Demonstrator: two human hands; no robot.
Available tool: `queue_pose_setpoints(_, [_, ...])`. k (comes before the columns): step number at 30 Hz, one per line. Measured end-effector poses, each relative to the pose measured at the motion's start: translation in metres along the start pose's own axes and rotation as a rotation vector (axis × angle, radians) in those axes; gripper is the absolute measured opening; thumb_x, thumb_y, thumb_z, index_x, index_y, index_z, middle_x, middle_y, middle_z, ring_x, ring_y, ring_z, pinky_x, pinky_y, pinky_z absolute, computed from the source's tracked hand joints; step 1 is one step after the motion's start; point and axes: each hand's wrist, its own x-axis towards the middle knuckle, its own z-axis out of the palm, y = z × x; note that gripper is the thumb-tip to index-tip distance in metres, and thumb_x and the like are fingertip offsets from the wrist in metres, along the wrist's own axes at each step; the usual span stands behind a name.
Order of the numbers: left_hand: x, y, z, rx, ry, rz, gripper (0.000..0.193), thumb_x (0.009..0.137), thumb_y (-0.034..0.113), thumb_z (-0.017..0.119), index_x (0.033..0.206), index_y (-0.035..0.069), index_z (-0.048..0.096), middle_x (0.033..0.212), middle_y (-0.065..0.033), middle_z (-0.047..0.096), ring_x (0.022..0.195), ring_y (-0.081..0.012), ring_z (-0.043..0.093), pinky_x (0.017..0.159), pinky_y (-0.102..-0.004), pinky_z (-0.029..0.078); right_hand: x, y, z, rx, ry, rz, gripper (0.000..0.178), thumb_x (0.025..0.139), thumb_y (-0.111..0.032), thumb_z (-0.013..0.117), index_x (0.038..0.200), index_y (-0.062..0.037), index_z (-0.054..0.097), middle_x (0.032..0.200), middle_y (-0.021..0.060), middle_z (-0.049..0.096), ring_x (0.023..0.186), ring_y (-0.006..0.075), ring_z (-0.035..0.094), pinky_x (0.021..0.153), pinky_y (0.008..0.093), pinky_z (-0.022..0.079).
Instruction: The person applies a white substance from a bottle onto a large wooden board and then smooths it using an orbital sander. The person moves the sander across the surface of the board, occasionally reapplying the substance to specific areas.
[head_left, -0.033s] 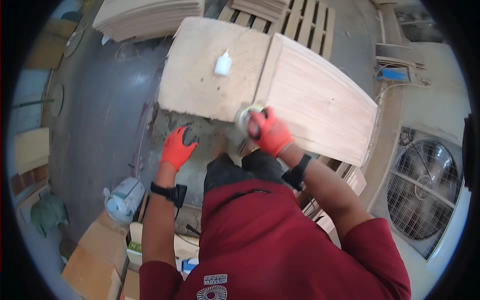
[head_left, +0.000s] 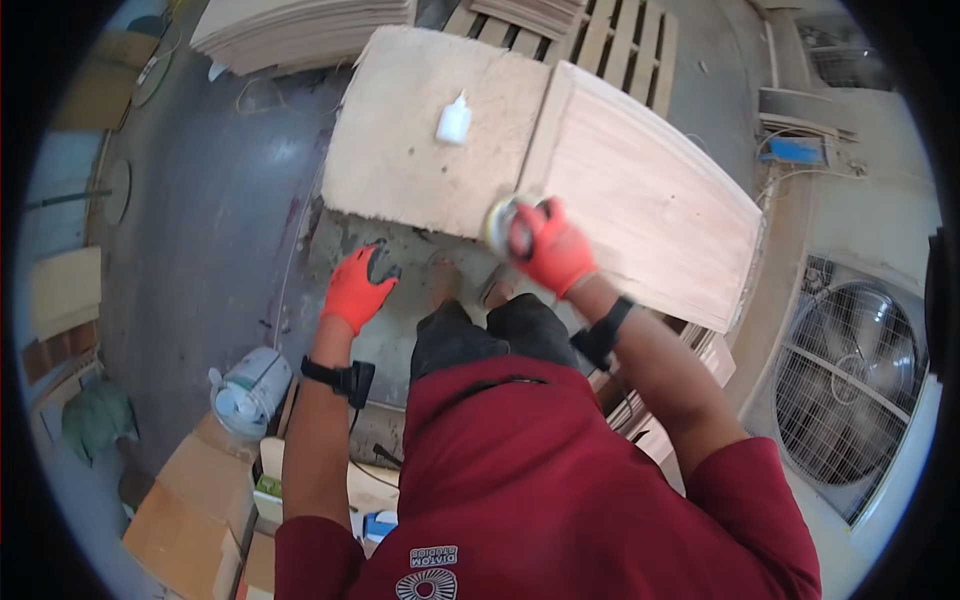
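My right hand [head_left: 560, 252], in an orange-red glove with dark finger coating, grips a round disc-like object [head_left: 497, 228] with a pale yellowish rim. Motion blur hides its exact kind. It is at the near edge of a plywood sheet [head_left: 390, 180], by the near left corner of a smoother pale wood panel [head_left: 650, 205]. My left hand [head_left: 360, 288], gloved alike, hangs in front of the sheet's near edge, fingers curled but apart, with nothing visible in it. A white squeeze bottle [head_left: 453, 122] with a pointed nozzle stands or lies on the plywood.
Stacked wood sheets [head_left: 300, 35] are at the far left, with a slatted pallet [head_left: 625, 50] behind the panel. A large caged fan [head_left: 848, 370] is at the right. Near left are a white bucket-like container [head_left: 248, 392] and cardboard boxes [head_left: 185, 520].
The whole view has shifted slightly. My right hand has moved a little to the right and away from me, still gripping the round object. My left hand looks much the same.
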Motion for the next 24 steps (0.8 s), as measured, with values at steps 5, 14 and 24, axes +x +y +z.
queue_pose_setpoints(5, [-0.002, -0.001, -0.009, 0.094, -0.141, -0.072, 0.071, 0.086, 0.039, 0.077, 0.145, 0.007, 0.054, 0.147, -0.0165, 0.056, 0.136, -0.0344, 0.053, 0.115, -0.0429, 0.042, 0.047, 0.049, -0.037, -0.004, 0.194, 0.172, 0.069, 0.082, -0.031, 0.078, 0.142, -0.0186, 0.047, 0.128, 0.0294, 0.051, 0.092, 0.0503, 0.067, 0.081, 0.0545, 0.058])
queue_pose_setpoints(14, [0.007, 0.026, 0.026, 0.064, -0.339, 0.027, 0.069, 0.089, 0.039, 0.075, 0.145, 0.004, 0.055, 0.150, -0.0206, 0.054, 0.140, -0.0361, 0.049, 0.116, -0.0426, 0.040, -0.039, 0.022, -0.011, 0.102, 0.017, 0.075, 0.069, 0.079, -0.026, 0.079, 0.141, -0.0149, 0.050, 0.132, 0.0258, 0.051, 0.111, 0.0416, 0.064, 0.095, 0.0489, 0.054])
queue_pose_setpoints(24, [0.017, 0.015, 0.038, -0.136, -0.114, -0.163, 0.042, 0.094, 0.019, 0.070, 0.132, 0.004, 0.066, 0.108, -0.0122, 0.074, 0.092, -0.0226, 0.069, 0.081, -0.0359, 0.053, -0.181, 0.217, -0.101, 0.241, 0.216, 0.703, 0.074, 0.083, -0.028, 0.076, 0.149, -0.0216, 0.043, 0.136, 0.0252, 0.048, 0.109, 0.0443, 0.066, 0.092, 0.0504, 0.056])
